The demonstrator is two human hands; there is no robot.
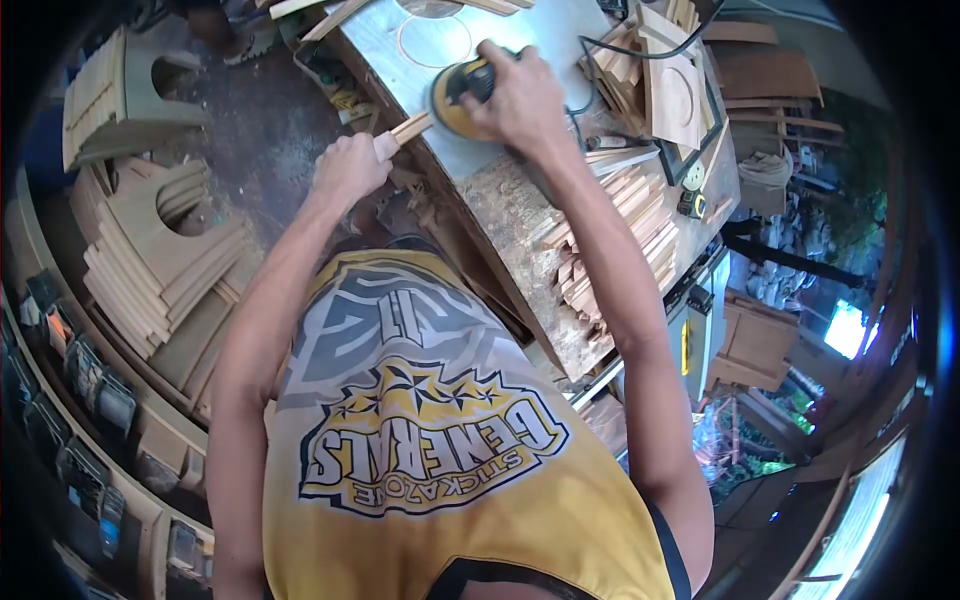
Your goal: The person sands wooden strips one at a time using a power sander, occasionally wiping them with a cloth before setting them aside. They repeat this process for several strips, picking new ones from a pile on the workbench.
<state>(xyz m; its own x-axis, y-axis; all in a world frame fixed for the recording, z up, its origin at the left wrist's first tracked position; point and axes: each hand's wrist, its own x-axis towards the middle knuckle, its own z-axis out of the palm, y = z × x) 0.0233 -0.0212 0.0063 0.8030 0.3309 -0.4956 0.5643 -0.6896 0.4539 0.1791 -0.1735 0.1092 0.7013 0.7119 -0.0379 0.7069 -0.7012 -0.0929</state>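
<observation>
**A:** Where are the person's hands?

**B:** Both reach out toward twelve o'clock from the yellow shirt. The left hand sits at about eleven o'clock of the picture, its grip clamped around the near end of a wooden strip. The right hand is at about twelve o'clock, its grip closed over the top of a yellow sander.

**A:** And how do the strip and the sander lie to each other?

**B:** The strip points out of the fist toward two o'clock, and its far end goes under the sander's round pad at the near corner of the table. The sander lies on the strip there. The left hand is just beside it, at its eight o'clock.

**A:** What else is on the table?

**B:** A black cord runs off at the sander's two o'clock. At three o'clock leans a square panel with a round mark on it. At five o'clock of the right hand, along the forearm, lies a loose heap of slats.

**A:** Off the table?

**B:** At nine o'clock of the picture, curved boards with half-round cutouts are stacked on the floor, well apart from both hands.
</observation>
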